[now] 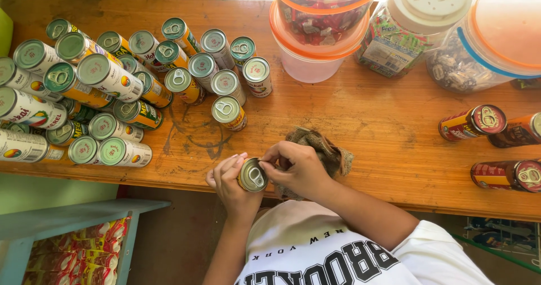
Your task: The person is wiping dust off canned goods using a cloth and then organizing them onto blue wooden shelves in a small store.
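While the left hand wraps around a small can from below and from the side, the can's pull-tab top faces up toward the camera, so its long axis runs roughly along the line of sight, tipped a little toward the table's near edge. Only the silvery lid and a sliver of yellow wall show; the rest of the body is hidden inside the curled fingers. The can sits between the two hands, just over the near edge of the wooden table, not resting on it. The right hand comes in from the other side, fingertips bent down onto the rim of the lid, thumb touching the top beside the ring. This hand also presses a crumpled brownish cloth under its palm, the cloth bunched behind the knuckles and lying on the table. Both hands are closed on the can, the left gripping its body, the right pinching at the lid edge.

To the left lies a crowd of similar cans, some upright, some on their sides. Dark red cans lie on their sides at the right, and clear plastic jars of wrapped sweets stand along the far edge.
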